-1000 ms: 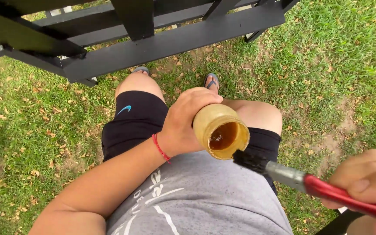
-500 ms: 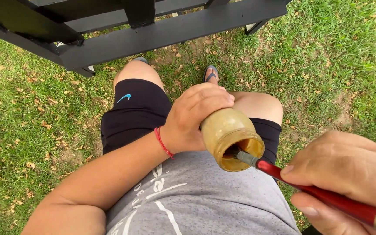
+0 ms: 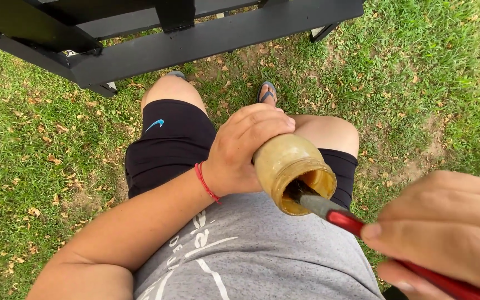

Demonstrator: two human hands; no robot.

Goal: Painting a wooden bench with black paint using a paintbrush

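Person seated on grass [image 3: 40, 166], black wooden frame [image 3: 195, 39] ahead. Left hand [image 3: 245, 153] wrapped tight around a tan jar [image 3: 290, 166], tilted mouth-up over the lap. Right hand [image 3: 451, 222] closed on a red-handled paintbrush [image 3: 356, 225]; its bristle end sits inside the jar's mouth.

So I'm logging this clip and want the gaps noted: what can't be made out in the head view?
- Brush bristles: hidden inside the jar, so the tip's state cannot be told.
- Brush handle end: cut off by the bottom right edge.
- Right hand: blurred, partly out of frame.
- Jar base: covered by the left hand.
- Black wooden frame: cut off by the top edge.
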